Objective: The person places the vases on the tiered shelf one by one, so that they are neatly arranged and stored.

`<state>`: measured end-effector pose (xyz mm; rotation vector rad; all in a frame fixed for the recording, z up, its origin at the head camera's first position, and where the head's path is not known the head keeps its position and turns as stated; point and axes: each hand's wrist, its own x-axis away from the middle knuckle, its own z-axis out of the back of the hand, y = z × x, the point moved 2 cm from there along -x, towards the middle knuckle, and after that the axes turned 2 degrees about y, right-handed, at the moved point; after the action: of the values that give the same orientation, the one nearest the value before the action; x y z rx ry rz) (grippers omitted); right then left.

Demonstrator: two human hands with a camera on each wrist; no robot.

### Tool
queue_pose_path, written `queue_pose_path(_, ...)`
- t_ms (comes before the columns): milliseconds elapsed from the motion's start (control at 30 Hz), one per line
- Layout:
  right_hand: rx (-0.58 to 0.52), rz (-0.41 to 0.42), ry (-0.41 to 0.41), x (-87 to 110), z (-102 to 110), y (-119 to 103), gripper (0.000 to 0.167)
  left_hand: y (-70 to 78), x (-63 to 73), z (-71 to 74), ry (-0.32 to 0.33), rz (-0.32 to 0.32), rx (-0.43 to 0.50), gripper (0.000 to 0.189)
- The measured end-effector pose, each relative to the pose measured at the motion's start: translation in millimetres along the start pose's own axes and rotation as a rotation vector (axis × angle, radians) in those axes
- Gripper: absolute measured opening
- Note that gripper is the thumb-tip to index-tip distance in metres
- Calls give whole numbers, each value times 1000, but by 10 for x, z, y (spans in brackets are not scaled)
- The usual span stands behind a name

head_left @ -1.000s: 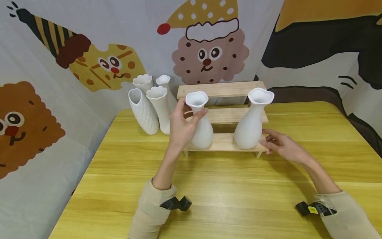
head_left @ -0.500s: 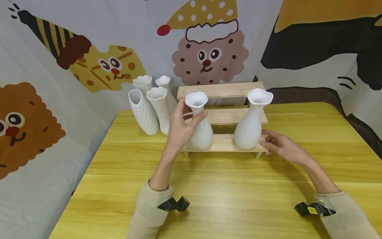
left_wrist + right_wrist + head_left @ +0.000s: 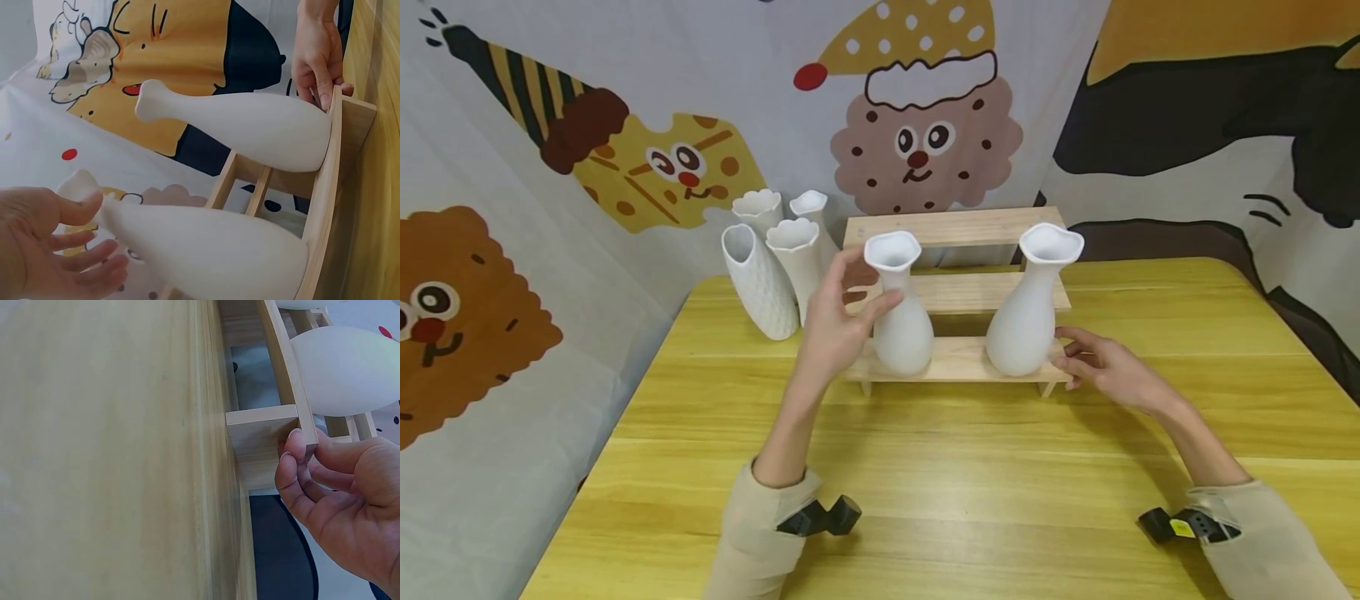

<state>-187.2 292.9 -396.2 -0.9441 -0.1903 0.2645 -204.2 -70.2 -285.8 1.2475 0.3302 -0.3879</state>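
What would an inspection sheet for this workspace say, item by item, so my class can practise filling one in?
Surface: wood-grain table, yellowish.
Job's things: wooden stand with three steps; left vase and right vase, both white, upright and apart on its lowest step.
Clutter: four more white vases grouped beside the stand, on the person's left.
Left grip: loosely open at the left vase's neck, thumb in front; contact unclear.
Right grip: pinches the right end of the stand's lowest step.
Cables: nothing seen.
Surroundings: cartoon-printed cloth behind the table; left wrist device and right wrist device, both black.
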Motion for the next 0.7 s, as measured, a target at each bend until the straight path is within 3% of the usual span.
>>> queue_pose_path(333, 4, -9, -2, -1, -1, -3, 59, -41, 48, 248, 17, -26, -21, 50)
queue_pose_path(700, 4, 7, -3, 1, -12, 9, 58, -195, 54, 499, 125, 6, -73, 47)
